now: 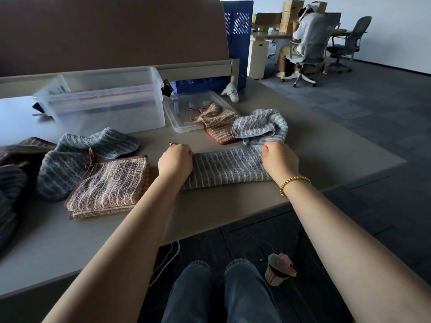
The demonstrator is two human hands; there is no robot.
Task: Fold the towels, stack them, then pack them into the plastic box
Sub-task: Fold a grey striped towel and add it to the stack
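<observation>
The left hand (175, 159) is curled over the left end of the grey striped towel (227, 167), fingers pinching its far-left corner, and the right hand (279, 159) pinches the far-right corner in the same way, so each hand is clamped on one end of the same cloth. That towel lies flat on the desk (210, 210) as a long strip, its long axis running left to right between the two hands, just in front of the person. Both hands sit at the far edge, so the next fold most likely either draws that edge toward the near one or brings one end across to the other; neither hand is clearly better placed. Just to the left, a folded brown towel (109, 185) lies near the left hand, with loose grey towels (79, 157) beyond it. Far right, a crumpled grey towel (261, 125) and a brown towel (215, 122) lie partly over the clear lid (177, 113). The plastic box (105, 101) stands at the far left, well apart from the hands.
</observation>
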